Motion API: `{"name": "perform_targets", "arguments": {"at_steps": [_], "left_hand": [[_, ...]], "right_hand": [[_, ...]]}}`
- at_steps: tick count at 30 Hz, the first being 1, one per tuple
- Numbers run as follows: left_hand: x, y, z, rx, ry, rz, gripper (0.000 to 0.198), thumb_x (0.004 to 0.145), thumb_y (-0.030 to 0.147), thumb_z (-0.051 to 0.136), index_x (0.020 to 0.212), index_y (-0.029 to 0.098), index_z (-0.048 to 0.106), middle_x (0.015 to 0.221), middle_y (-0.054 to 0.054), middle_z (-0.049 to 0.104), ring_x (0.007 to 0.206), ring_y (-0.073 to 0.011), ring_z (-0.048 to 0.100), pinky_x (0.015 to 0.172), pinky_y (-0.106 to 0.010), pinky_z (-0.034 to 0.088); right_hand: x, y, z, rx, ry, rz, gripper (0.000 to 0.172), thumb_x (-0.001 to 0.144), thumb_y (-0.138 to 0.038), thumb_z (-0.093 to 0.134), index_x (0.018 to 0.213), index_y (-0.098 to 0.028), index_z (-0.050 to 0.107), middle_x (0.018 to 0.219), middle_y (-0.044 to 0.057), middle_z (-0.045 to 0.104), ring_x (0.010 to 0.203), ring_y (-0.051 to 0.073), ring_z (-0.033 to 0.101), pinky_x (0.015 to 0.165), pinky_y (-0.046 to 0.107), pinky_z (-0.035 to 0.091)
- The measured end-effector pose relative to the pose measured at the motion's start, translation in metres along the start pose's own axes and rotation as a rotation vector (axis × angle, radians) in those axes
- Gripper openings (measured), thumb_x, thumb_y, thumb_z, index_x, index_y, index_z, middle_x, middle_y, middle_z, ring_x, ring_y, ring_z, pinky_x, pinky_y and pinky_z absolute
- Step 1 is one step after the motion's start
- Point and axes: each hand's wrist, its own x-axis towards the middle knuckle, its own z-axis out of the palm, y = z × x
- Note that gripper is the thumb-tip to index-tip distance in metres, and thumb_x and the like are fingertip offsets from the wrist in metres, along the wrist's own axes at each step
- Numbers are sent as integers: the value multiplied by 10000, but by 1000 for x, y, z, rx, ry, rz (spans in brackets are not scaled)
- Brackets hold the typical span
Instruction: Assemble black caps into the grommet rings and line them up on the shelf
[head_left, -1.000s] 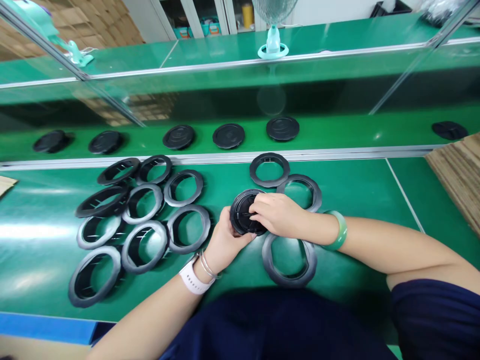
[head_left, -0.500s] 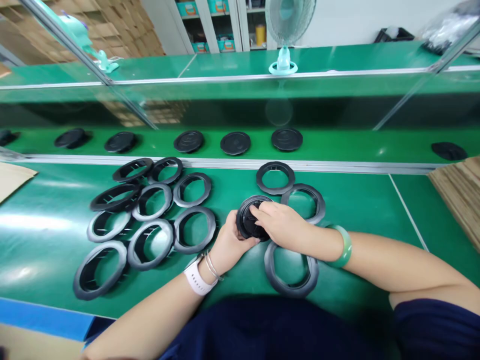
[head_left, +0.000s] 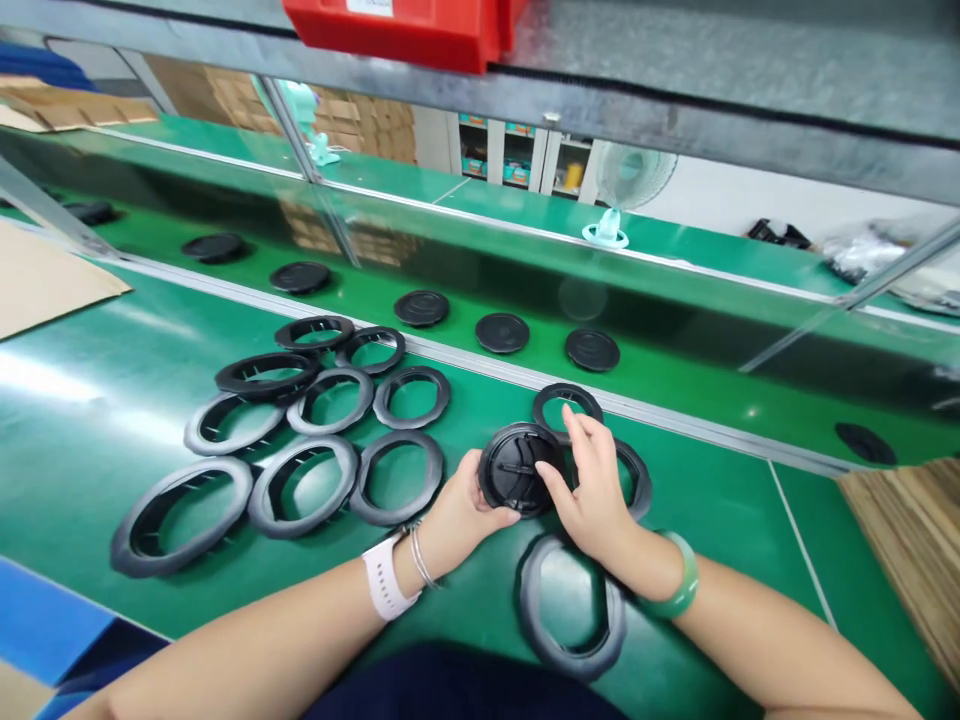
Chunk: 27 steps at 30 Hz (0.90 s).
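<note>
A round black plastic part point(head_left: 517, 472), a ring with a cross-ribbed disc seated in it, is tilted up off the table. My left hand point(head_left: 466, 500), wearing a watch and thin bangles, grips its left and lower edge. My right hand point(head_left: 596, 490) is open with its fingers stretched out, the thumb tip at the part's right side. Behind that hand a loose black ring point(head_left: 637, 478) is partly hidden, and another ring point(head_left: 568, 403) lies farther back. A larger-looking grey-black ring point(head_left: 574, 606) rests flat below my right hand.
Several rings point(head_left: 400, 478) lie grouped on the green table at left, some overlapping. Beyond a metal rail, black discs point(head_left: 502, 333) sit spaced along a green strip. Stacked cardboard point(head_left: 911, 550) is at right, a brown sheet point(head_left: 52, 280) at left. A shelf with a red bin point(head_left: 405, 30) hangs overhead.
My right hand has opened and lifted its fingers off the disc, uncovering the ribbed face. My left hand still holds the part. The view has tilted and now takes in the overhead shelf.
</note>
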Motion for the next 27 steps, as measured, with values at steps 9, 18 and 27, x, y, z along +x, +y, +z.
{"name": "perform_targets", "arguments": {"at_steps": [9,18,27], "left_hand": [[-7,-1,-1,337,-20,37,857,586,165,869,1281,230,373,1236,-116,611,1106,-309,643,872,-455,569],[-9,1,-2,428,-76,156,592,805,427,733,1259,209,421,1203,-100,642,1117,-287,621,935,-431,510],[-8,5,-7,499,28,139,359,916,436,602,1184,213,515,1128,-43,623,1074,-225,587,968,-376,464]], "right_hand": [[6,15,10,329,-144,278,201,941,-372,593,1011,-186,620,956,60,620,887,210,598,776,339,513],[4,13,16,363,-119,360,158,843,-316,658,861,-186,570,820,22,595,774,189,570,668,296,465],[16,0,-1,621,-470,399,454,751,-354,814,1102,-206,568,1048,28,666,975,216,626,862,350,499]]}}
